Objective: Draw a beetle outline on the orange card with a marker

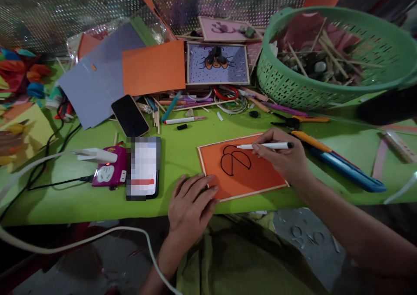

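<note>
One orange card (257,173) lies near the table (182,156) edge, a black rounded outline drawn on it. The right hand (283,158) pinches one white marker (265,146), tip at the drawing. The left hand (190,206) lies flat, fingers loose, pressing the card's corner. Two phones (143,167) sit left; the nearer screen is blurred. One green basket (325,86) holds sticks and stones, too jumbled to count.
</note>
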Tool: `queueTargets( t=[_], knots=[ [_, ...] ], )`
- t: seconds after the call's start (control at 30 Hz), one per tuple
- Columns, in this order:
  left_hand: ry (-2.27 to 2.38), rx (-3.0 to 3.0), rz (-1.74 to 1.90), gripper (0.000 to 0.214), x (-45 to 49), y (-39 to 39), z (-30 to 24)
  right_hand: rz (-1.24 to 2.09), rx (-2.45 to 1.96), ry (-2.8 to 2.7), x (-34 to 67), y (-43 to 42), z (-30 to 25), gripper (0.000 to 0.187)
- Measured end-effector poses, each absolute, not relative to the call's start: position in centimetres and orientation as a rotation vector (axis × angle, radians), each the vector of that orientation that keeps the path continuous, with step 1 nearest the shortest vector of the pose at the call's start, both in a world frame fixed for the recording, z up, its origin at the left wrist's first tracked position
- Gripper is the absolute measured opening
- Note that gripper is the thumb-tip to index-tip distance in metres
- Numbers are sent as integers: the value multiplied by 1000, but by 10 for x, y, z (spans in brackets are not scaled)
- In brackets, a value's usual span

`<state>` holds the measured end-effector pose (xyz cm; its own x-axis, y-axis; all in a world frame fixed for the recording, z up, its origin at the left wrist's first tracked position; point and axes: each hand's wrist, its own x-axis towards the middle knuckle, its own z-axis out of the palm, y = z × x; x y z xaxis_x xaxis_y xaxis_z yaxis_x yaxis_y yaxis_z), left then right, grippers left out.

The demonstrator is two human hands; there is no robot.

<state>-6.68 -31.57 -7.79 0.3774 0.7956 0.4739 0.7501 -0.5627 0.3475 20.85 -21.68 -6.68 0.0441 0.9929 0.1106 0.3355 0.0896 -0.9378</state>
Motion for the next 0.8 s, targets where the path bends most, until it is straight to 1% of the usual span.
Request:
queueTargets(
  t=[0.13, 0.3, 0.57, 0.8],
  knots=[
    [1422, 2539, 928, 16, -68, -316, -78, 902, -1427, -1462, 210, -218, -65, 20],
    [1427, 2536, 927, 16, -69, -317, -80, 908, -1427, -1462, 210, -219, -61, 17],
    [1425, 2536, 889, 18, -69, -317, -79, 939, -1442, -1453, 212, -221, -60, 17],
    [1442, 2522, 885, 20, -70, -318, -80, 900, -1315, -1293, 209, -225, -58, 14]
  ],
)
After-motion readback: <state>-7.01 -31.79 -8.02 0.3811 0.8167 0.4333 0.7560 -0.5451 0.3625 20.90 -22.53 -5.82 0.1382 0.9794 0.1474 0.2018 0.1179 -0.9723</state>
